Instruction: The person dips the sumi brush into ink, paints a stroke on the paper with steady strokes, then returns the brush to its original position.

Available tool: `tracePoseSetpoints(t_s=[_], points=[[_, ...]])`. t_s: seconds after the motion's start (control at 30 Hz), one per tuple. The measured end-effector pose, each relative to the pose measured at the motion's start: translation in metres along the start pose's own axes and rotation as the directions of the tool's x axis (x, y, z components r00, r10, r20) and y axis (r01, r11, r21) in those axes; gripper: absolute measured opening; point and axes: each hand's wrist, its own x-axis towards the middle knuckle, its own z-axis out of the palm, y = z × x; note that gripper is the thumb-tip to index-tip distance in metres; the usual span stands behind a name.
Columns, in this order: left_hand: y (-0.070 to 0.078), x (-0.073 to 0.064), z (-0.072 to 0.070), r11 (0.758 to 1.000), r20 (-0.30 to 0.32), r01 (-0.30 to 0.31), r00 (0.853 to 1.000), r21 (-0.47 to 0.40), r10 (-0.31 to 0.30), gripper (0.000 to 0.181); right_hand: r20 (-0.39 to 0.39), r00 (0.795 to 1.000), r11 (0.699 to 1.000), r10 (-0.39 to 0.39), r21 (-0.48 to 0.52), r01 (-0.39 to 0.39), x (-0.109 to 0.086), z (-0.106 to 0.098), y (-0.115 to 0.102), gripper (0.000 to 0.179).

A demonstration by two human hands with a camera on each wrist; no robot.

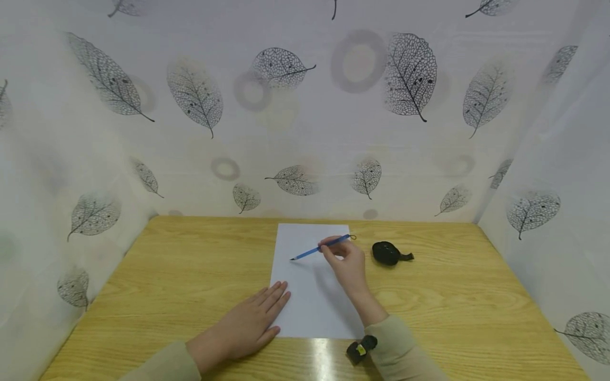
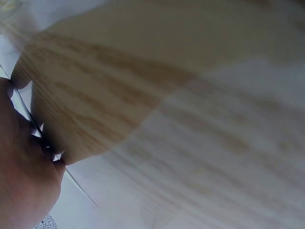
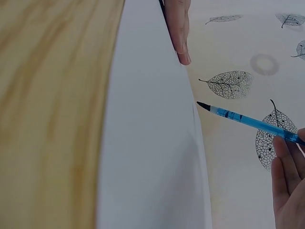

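A white sheet of paper (image 1: pixel 305 312) lies on the wooden table. My right hand (image 1: pixel 350 264) pinches a blue calligraphy brush (image 1: pixel 307 253) between thumb and fingers above the sheet. The brush slants, its dark pointed tip toward the left and a small loop at its upper end. In the right wrist view the brush (image 3: pixel 248 119) has a translucent blue barrel, and its tip looks apart from the paper (image 3: pixel 147 119). My left hand (image 1: pixel 250 320) rests flat with straight fingers on the lower left edge of the sheet.
A small black rounded dish-like object (image 1: pixel 386 254) with a short handle lies right of the paper. A black device with a yellow label (image 1: pixel 361 349) sits at my right wrist. Leaf-patterned cloth (image 1: pixel 305 127) hangs behind and beside the table (image 1: pixel 190 264).
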Motion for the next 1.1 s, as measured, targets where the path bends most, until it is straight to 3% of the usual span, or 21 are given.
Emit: tracePoseSetpoints(t_s=[0.3, 0.6, 1.1], points=[[-0.0003, 0.0004, 0.0023, 1.0, 0.02, 0.013, 1.0, 0.0, -0.013, 0.067, -0.003, 1.0, 1.0, 0.016, -0.009, -0.016, -0.0011, 0.001, 0.0026, 0.009], [0.0007, 0.0008, -0.0043, 1.0, 0.029, 0.015, 0.999, -0.018, -0.014, 0.066, -0.002, 1.0, 0.999, 0.022, -0.024, -0.022, -0.0012, 0.0005, 0.0068, 0.008], [0.0008, 0.0006, -0.0029, 1.0, 0.021, 0.006, 1.0, -0.013, -0.005, 0.066, 0.016, 1.0, 0.985, 0.027, -0.171, -0.024, -0.0019, -0.0003, 0.0025, 0.005]])
